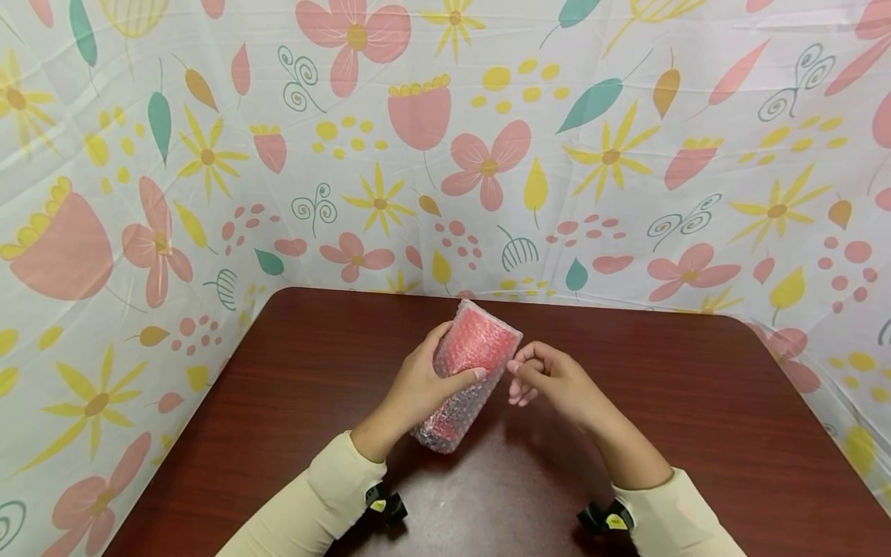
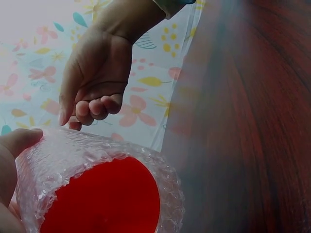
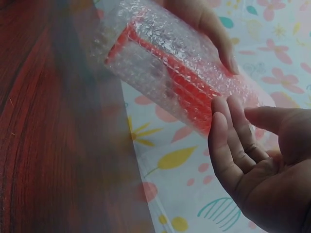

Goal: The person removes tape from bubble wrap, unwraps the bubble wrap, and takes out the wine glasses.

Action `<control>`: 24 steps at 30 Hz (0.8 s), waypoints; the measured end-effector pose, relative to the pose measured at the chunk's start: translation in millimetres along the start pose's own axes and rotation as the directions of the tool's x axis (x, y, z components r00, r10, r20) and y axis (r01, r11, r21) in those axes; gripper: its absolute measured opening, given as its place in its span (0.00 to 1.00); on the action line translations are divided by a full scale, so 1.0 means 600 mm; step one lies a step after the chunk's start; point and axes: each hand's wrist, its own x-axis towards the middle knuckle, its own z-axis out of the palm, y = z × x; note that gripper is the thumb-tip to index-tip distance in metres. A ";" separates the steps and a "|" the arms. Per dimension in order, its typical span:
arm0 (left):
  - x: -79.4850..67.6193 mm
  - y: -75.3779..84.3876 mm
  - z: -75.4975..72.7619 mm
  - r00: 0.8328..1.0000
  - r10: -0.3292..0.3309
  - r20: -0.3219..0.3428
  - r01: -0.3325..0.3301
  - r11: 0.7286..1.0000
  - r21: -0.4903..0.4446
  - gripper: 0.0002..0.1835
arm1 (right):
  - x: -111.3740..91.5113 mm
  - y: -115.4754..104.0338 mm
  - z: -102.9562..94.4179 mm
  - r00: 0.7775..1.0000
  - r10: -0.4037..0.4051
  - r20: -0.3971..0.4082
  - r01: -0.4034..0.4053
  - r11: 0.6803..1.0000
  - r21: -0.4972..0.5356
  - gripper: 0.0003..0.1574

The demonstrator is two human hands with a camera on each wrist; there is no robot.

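The left hand (image 1: 426,379) grips the bubble-wrapped red item (image 1: 480,340) over the table (image 1: 313,394), long axis slanting away rightward, its right edge by the right hand (image 1: 558,384) (whether fingertips pinch it, cannot tell).

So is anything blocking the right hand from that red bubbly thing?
Nothing visible stands between them: the right hand is right beside the bubble-wrapped red thing, which the left hand grips from the other side.
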 end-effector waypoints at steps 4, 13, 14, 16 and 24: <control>0.001 -0.002 0.000 1.000 0.003 0.014 -0.003 1.000 -0.013 0.47 | 0.000 -0.001 -0.001 1.000 -0.001 0.003 0.001 1.000 -0.025 0.18; 0.000 0.001 0.001 1.000 0.008 0.016 -0.008 1.000 0.005 0.47 | -0.001 -0.002 -0.001 1.000 -0.015 0.026 0.015 1.000 0.004 0.17; 0.000 0.001 0.001 1.000 0.009 0.015 -0.010 1.000 0.007 0.47 | -0.001 -0.002 -0.001 0.999 -0.018 0.029 0.018 1.000 0.005 0.17; 0.000 0.001 0.001 1.000 0.016 0.013 -0.016 1.000 0.009 0.46 | -0.001 -0.002 -0.001 0.999 -0.022 0.034 0.022 1.000 0.010 0.17; 0.001 0.000 0.003 0.999 0.037 0.002 -0.037 0.999 0.025 0.44 | 0.001 0.001 -0.001 0.998 -0.039 0.054 0.038 0.999 0.019 0.13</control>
